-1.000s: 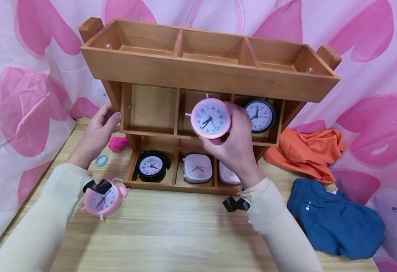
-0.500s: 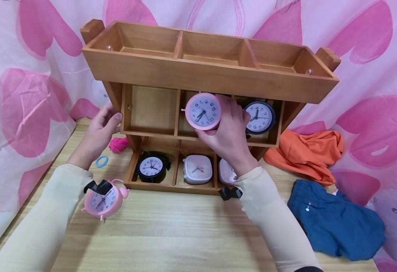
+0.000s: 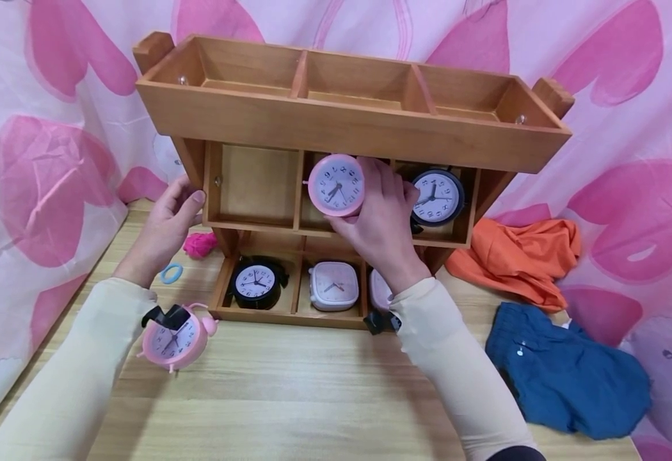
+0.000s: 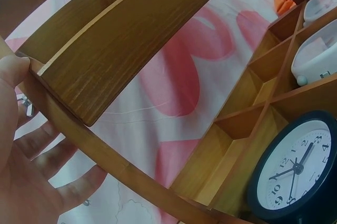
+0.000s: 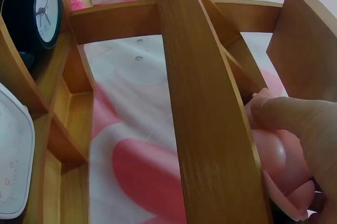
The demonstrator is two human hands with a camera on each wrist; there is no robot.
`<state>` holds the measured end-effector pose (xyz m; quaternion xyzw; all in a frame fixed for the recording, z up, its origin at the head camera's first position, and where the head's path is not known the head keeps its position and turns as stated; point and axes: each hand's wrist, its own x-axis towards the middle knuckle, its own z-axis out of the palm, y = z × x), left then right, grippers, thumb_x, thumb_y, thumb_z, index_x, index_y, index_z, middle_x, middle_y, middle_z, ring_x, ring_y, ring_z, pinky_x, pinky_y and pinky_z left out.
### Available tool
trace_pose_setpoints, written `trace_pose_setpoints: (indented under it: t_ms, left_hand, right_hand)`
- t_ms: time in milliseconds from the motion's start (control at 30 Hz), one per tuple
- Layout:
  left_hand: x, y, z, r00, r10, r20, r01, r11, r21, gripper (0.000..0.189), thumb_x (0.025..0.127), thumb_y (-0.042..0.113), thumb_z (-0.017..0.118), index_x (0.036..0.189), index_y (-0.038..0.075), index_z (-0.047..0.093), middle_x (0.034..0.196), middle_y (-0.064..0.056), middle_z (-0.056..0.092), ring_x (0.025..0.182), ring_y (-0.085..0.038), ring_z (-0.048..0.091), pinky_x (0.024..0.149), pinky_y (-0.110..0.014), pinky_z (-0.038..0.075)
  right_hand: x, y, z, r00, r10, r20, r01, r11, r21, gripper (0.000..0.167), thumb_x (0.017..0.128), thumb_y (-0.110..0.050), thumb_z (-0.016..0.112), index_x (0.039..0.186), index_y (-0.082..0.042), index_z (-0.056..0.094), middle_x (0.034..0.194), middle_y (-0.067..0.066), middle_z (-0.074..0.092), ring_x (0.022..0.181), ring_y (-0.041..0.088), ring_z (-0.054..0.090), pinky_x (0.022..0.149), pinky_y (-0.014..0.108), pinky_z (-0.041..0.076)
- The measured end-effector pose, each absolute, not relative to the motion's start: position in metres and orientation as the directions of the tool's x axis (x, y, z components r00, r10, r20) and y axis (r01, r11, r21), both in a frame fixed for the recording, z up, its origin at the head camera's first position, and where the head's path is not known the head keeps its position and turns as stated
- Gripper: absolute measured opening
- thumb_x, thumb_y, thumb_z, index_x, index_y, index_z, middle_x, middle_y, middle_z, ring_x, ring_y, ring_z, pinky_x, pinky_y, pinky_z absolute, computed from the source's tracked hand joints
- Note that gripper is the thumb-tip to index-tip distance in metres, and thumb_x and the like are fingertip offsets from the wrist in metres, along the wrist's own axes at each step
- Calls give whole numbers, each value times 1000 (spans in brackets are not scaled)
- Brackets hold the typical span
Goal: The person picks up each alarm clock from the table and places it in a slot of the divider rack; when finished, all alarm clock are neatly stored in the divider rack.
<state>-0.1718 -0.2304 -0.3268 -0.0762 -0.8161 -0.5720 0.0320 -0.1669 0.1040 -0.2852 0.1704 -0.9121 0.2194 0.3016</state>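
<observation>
My right hand (image 3: pixel 384 221) grips a pink twin-bell alarm clock (image 3: pixel 336 184) by its side, at the middle compartment of the wooden shelf's (image 3: pixel 347 121) middle tier. The dial faces up toward me with its numerals upside down. In the right wrist view the thumb lies over the clock's pink bells (image 5: pixel 271 150), behind the compartment's front board. At the shelf's left side my left hand (image 3: pixel 163 224) holds the side rail (image 4: pixel 124 168), thumb on one side and fingers on the other. A black alarm clock (image 3: pixel 436 197) sits in the compartment to the right.
Below, the bottom tier holds another black clock (image 3: pixel 257 283), a white square clock (image 3: pixel 334 285) and a partly hidden pale clock (image 3: pixel 379 291). A second pink clock (image 3: pixel 175 339) stands under my left wrist. Orange cloth (image 3: pixel 520 259) and blue shorts (image 3: pixel 566 371) lie at the right.
My right hand has carried the pink clock left and slightly up, further into the middle compartment. The left hand stays at the shelf's side.
</observation>
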Motion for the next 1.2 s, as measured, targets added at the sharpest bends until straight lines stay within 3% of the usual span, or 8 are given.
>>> trace_pose_setpoints:
  t_ms: [433,667,833,1000,1200]
  left_hand:
    - [-173,-233,-326,-989,83,122,143,330,933,52,104,42,43,153,31,30,149,-6,40,133,-19,43,98,-20,50]
    - [-173,-233,-327,-988,82,128,148,327,933,52,104,41,43,153,30,31,150,-7,40,133,-20,43,99,-21,50]
    - [-173,-232,-327,-987,83,135,155,314,937,51,104,40,43,153,29,32,148,-8,41,131,-18,44,96,-18,50]
    - [-173,-231,-328,-988,80,134,153,310,939,51,104,39,44,152,28,32,146,-7,42,129,-17,44,95,-17,50]
    - [-172,-231,-326,-988,83,129,150,336,930,51,104,41,43,152,30,31,147,-6,41,129,-17,44,97,-19,50]
  right_hand:
    - [-167,102,-288,-781,-200,591,-443,845,-300,100,69,-43,89,146,-11,35,144,14,44,130,32,44,100,57,30]
    - [-162,113,-282,-791,-273,548,-485,825,-289,87,79,-43,81,148,-13,37,146,15,44,131,35,45,98,57,31]
    - [-159,116,-282,-804,-272,529,-488,811,-324,85,79,-41,82,147,-17,39,148,12,44,136,32,41,100,56,29]
    - [-158,118,-283,-793,-269,547,-504,794,-341,82,78,-40,83,146,-18,42,147,10,45,136,31,40,100,55,28]
    - [-149,127,-278,-758,-221,613,-529,758,-381,84,76,-33,86,145,-11,44,144,13,48,136,29,39,100,56,26]
